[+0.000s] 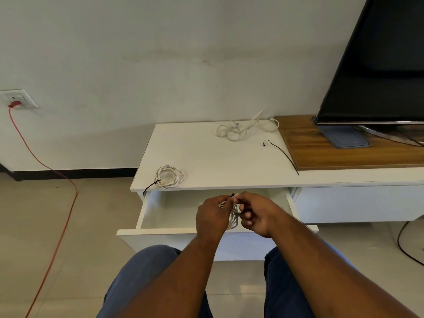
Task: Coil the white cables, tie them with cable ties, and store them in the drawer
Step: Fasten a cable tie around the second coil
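Over the open white drawer point(146, 210), my left hand point(212, 216) and my right hand point(254, 214) hold a coiled white cable point(233, 220) between them. Both hands pinch a black cable tie point(233, 195) at the top of the coil; most of the coil is hidden by my fingers. A second coiled white cable point(169, 176), bound with a black tie, lies on the white cabinet top point(202, 157) near its front left corner. A loose, uncoiled white cable point(245, 127) lies at the back. A spare black cable tie point(281, 154) lies to the right.
A dark television point(378, 65) stands on a wooden panel point(321, 152) at the right, with a blue-grey lid point(344, 136) under it. A red cord point(57, 180) runs from a wall socket point(18, 98) down across the floor. My knees point(146, 271) are below the drawer front.
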